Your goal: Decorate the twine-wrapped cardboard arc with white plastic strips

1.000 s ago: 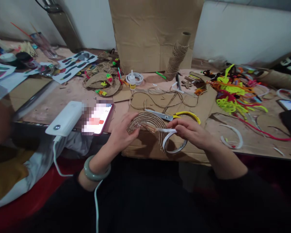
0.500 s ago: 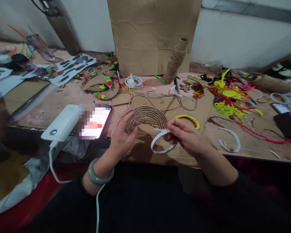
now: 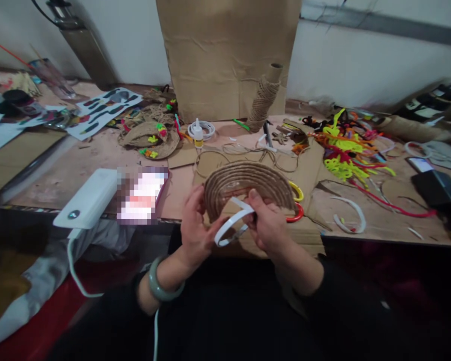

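Closer together than half a second ago, the two hands work mid-view on my head feed, and the jute-cord arch (image 3: 248, 173) now reaches farther right, before the scissors (image 3: 298, 213). I see the left hand (image 3: 196, 228) partly curled, gripping the arch's left end above the cardboard (image 3: 304, 239). The right hand (image 3: 268, 220) pinches a looped white strip (image 3: 230, 221); whether it also touches the arch, I can't tell.
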`<state>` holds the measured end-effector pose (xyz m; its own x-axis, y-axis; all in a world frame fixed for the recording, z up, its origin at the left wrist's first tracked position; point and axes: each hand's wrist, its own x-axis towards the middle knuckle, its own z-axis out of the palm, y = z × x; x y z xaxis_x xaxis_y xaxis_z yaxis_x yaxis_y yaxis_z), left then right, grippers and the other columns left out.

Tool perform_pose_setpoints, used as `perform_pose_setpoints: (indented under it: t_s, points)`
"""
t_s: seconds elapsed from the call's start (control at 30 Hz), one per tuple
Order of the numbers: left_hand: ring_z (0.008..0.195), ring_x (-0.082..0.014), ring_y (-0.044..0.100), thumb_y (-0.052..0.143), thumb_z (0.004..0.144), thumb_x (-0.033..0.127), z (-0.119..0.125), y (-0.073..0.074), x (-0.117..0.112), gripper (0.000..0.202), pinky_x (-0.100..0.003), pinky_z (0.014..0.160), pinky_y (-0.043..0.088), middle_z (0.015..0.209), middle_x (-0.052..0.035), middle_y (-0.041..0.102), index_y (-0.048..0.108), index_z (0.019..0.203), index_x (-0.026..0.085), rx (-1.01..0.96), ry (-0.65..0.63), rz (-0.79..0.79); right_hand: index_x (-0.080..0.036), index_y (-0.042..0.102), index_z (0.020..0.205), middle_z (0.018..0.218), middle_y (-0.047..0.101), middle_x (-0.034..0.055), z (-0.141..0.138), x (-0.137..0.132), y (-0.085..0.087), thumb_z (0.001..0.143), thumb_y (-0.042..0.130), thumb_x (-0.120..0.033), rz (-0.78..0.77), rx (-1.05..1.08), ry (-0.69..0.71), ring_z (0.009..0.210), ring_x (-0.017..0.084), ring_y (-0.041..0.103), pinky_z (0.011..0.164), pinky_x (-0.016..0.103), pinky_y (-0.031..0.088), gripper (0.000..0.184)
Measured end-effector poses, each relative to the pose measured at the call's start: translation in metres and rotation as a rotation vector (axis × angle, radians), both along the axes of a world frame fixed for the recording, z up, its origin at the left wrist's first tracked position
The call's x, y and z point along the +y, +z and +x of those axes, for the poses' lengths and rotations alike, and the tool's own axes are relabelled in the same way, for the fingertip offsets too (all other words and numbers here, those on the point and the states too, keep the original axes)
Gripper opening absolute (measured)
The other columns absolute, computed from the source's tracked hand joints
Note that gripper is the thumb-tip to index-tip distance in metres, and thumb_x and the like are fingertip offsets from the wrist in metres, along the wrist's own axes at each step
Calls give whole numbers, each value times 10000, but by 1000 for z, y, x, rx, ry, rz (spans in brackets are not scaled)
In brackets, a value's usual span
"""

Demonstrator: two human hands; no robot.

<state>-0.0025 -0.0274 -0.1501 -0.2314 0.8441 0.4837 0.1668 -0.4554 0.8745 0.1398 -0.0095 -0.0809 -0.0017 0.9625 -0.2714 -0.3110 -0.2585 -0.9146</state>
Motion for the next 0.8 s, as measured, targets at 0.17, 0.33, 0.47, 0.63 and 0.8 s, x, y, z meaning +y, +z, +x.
perform_pose_setpoints:
  t_s: [0.17,0.33,0.47,0.63,0.8]
  points:
    - [1081,-206,602,678,793,316,-16,19,-3,457,-367,959,471,1135,-87,648,561,1229,243,-24,-198,-89,-178,512,535,456,410,-40,45,15,12,731,632,-543,110,-447,493,412,60,333,391,212,252,432]
    - [789,-187,654,694,755,312,-10,63,6,279,-274,685,515,879,-55,718,690,1006,190,50,-526,-351,-167,590,582,569,551,-3,43,19,29,813,574,-341,366,-777,973,512,88,463,489,220,339,289]
    - [543,-122,535,696,741,289,-8,67,11,128,-219,490,414,577,7,613,689,700,168,110,-462,-399,-163,619,610,541,536,-6,35,19,31,817,579,-382,364,-851,957,483,87,449,466,221,310,304]
    - [673,-162,639,686,761,420,-15,45,19,253,-266,617,526,740,-32,692,684,823,174,-323,-306,-500,-159,683,854,625,561,-4,57,16,30,781,616,-419,302,-673,760,556,96,481,493,214,354,278]
    - [837,-196,690,763,676,409,-7,37,27,308,-347,807,563,795,-16,719,650,882,209,-647,-247,-480,-180,579,771,598,504,-27,62,5,24,836,571,-439,259,-411,504,504,73,448,463,201,367,267]
